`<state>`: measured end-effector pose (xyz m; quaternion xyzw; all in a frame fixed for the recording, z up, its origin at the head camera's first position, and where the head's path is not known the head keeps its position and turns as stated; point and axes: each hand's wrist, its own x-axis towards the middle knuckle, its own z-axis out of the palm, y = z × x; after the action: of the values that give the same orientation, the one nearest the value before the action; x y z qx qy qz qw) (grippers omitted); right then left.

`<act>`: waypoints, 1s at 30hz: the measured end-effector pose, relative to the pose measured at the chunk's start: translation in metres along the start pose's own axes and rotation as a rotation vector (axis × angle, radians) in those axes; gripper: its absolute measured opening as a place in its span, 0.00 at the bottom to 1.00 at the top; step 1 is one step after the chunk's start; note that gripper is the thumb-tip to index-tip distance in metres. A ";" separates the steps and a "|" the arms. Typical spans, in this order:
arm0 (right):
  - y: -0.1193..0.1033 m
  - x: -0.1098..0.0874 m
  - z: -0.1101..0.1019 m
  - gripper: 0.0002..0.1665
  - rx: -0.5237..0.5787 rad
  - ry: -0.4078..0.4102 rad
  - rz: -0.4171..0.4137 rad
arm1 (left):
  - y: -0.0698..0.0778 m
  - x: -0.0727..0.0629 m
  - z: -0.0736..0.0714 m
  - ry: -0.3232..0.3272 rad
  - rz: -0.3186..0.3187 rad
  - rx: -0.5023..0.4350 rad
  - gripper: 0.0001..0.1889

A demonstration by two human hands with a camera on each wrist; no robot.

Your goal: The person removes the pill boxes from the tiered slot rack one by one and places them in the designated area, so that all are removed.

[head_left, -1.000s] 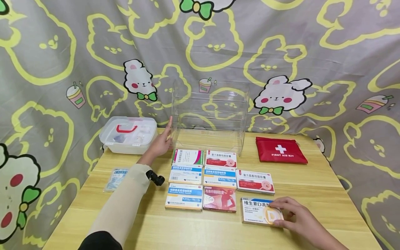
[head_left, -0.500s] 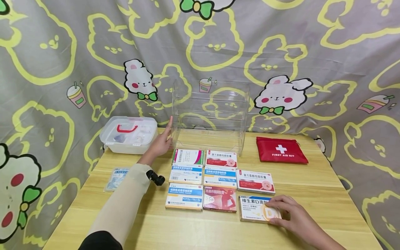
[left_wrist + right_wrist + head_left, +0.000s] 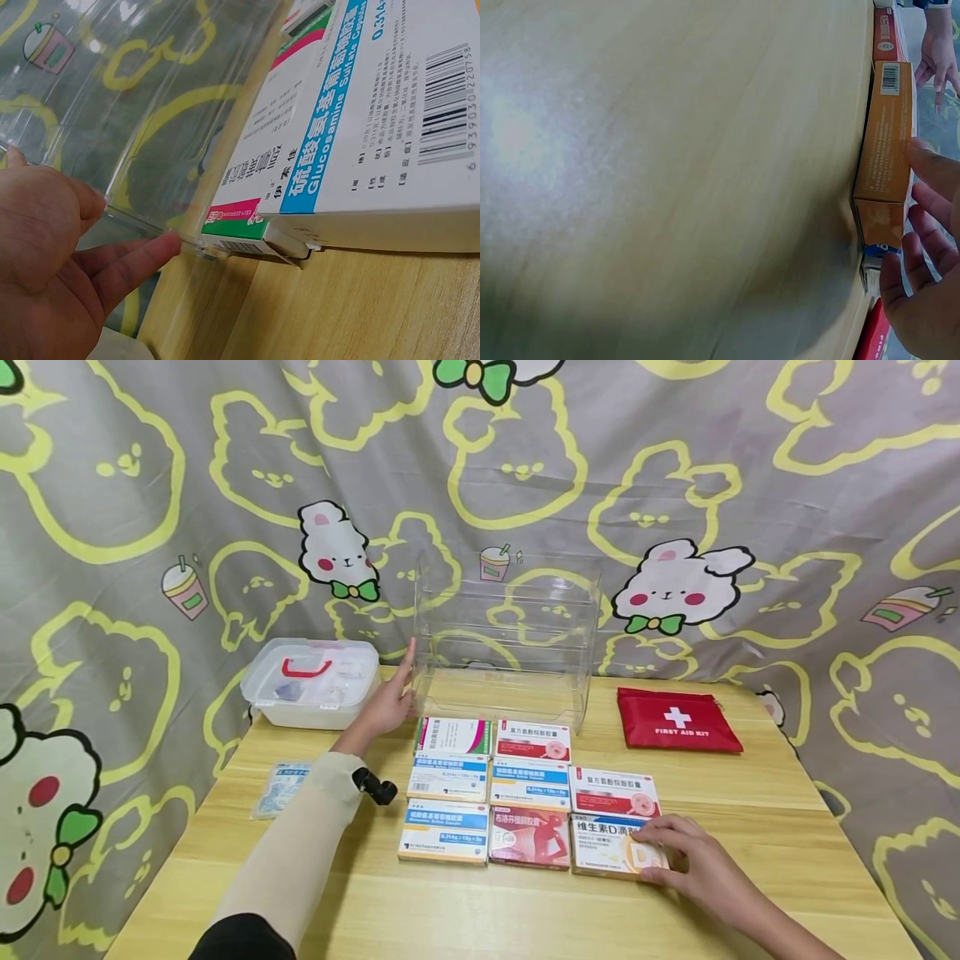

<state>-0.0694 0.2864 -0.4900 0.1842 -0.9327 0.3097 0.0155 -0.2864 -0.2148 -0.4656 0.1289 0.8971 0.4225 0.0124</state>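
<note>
My right hand (image 3: 697, 864) holds the right end of a white, blue and orange medicine box (image 3: 606, 843) lying on the table, the thumb at its near edge. In the right wrist view the thumb lies against the box's orange side (image 3: 885, 135). With fingers extended, my left hand (image 3: 386, 702) touches the left side of a clear plastic tiered rack (image 3: 502, 681); in the left wrist view the fingers (image 3: 131, 270) meet the rack's edge. Several medicine boxes lie flat in rows before the rack, among them a red ibuprofen-coloured box (image 3: 528, 837) and a blue-white glucosamine box (image 3: 442, 832).
A translucent case (image 3: 311, 706) with a red handle stands at the back left. Near my left forearm lies a small clear packet (image 3: 277, 789). A red first aid pouch (image 3: 678, 720) sits at the back right. A patterned curtain (image 3: 525, 460) hangs behind the table.
My right hand has slid the white, blue and orange box forward and slightly left, up against the red-white box and beside the red box. The left hand stays at the rack.
</note>
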 end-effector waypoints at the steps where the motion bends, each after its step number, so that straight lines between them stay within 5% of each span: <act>1: 0.000 0.000 0.000 0.25 -0.004 0.006 -0.007 | 0.000 0.000 0.000 -0.001 0.000 -0.003 0.53; 18: -0.010 0.003 -0.002 0.18 -0.055 0.034 -0.003 | 0.001 -0.002 0.002 -0.009 -0.007 -0.026 0.54; 30: -0.018 0.035 -0.010 0.18 -0.132 0.113 -0.026 | 0.000 -0.004 0.004 0.025 0.000 0.080 0.51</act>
<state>-0.0965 0.2668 -0.4666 0.1773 -0.9462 0.2573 0.0843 -0.2820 -0.2132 -0.4685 0.1242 0.9133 0.3879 -0.0040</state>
